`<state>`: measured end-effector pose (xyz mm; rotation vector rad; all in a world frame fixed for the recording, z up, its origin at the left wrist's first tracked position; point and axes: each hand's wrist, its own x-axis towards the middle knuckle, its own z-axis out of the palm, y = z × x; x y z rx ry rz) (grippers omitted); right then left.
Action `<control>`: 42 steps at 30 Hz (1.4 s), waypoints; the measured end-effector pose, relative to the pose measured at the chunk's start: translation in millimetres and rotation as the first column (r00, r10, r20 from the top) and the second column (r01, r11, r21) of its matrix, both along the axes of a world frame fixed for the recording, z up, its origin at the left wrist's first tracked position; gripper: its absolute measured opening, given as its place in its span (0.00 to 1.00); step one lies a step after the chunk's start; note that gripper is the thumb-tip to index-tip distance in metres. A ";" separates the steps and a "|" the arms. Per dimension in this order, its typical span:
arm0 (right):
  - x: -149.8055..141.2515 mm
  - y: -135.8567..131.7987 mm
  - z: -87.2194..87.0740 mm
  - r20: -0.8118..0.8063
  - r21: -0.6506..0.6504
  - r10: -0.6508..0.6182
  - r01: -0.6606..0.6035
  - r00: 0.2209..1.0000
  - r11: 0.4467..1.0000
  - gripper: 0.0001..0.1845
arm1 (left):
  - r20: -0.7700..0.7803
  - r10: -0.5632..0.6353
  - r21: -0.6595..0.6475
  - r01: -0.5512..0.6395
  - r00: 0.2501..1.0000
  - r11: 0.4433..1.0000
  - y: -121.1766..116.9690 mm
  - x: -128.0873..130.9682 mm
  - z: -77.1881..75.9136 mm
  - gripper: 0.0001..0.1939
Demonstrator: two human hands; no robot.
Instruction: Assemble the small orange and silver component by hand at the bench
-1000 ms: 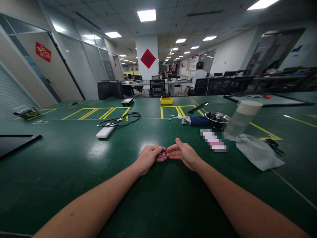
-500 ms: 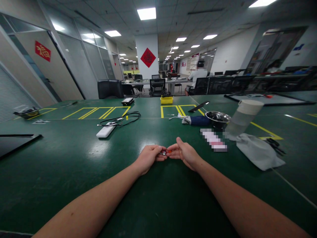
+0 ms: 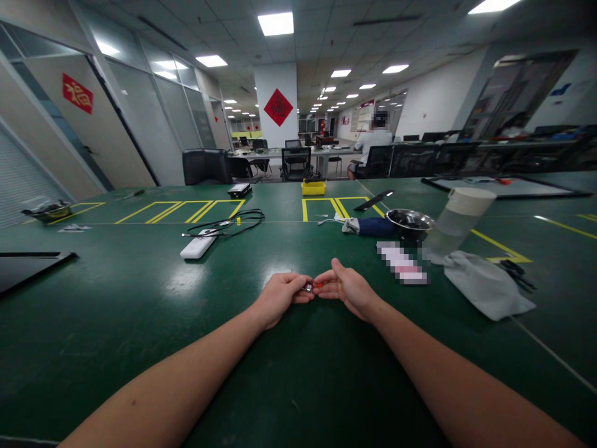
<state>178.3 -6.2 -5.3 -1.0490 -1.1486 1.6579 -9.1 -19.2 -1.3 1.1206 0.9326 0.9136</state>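
Note:
My left hand [image 3: 278, 300] is closed in a pinch on a small silver metal piece [image 3: 308, 287], too small to name. My right hand [image 3: 349, 290] faces it with the fingers stretched out and the thumb raised apart. At the right hand's fingertips a small orange bit [image 3: 319, 285] shows, beside the metal piece. Whether the two are joined, I cannot tell. Both hands are just above the green table [image 3: 298, 361], their fingertips almost meeting.
Left of the hands lie a white power bank [image 3: 198, 246] and a black cable [image 3: 245, 219]. To the right are a blurred pink-white item [image 3: 402, 262], a metal bowl [image 3: 410, 225], a translucent bottle [image 3: 454, 224] and a grey pouch [image 3: 485, 286]. A yellow box [image 3: 313, 188] stands farther back. A person [image 3: 375, 140] sits beyond.
The view has shifted very slightly. Both hands keep nearly the same pose, with the silver piece still in the left fingers.

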 end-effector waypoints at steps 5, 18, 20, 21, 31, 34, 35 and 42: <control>-1.9 -1.7 1.4 0.141 0.066 0.041 -0.051 0.989 0.996 0.08 | -0.073 -0.015 0.060 0.019 0.997 0.998 -2.9 1.6 2.5 0.14; -1.0 -7.8 5.1 0.298 0.228 0.107 -0.179 0.949 0.957 0.10 | -0.096 0.004 0.138 0.009 0.995 0.990 -3.0 2.9 0.7 0.12; -0.4 -8.1 5.4 0.297 0.237 0.101 -0.176 0.949 0.955 0.11 | -0.081 0.011 0.113 -0.002 0.997 0.994 -2.6 2.6 0.8 0.11; -0.2 -8.2 5.3 0.289 0.238 0.099 -0.172 0.952 0.956 0.12 | -0.077 0.012 0.098 -0.004 0.997 0.995 -2.4 2.5 1.0 0.11; -0.7 -2.0 0.3 0.079 0.118 0.096 -0.105 0.992 0.987 0.23 | -0.061 -0.023 0.045 0.026 0.998 0.999 -1.6 -0.1 2.1 0.14; -0.9 -1.8 1.6 0.023 0.064 0.089 -0.090 0.996 0.994 0.26 | -0.041 -0.027 0.033 0.028 0.999 0.999 -1.1 -0.7 1.1 0.16; -0.9 -1.9 2.2 0.012 0.055 0.086 -0.086 0.996 0.995 0.28 | -0.036 -0.028 0.030 0.029 0.999 0.999 -0.9 -0.7 0.8 0.17; -0.8 -2.6 4.6 -0.018 0.039 0.088 -0.087 0.996 0.995 0.31 | -0.030 -0.031 0.030 0.032 0.999 0.999 -0.3 -0.9 -0.5 0.16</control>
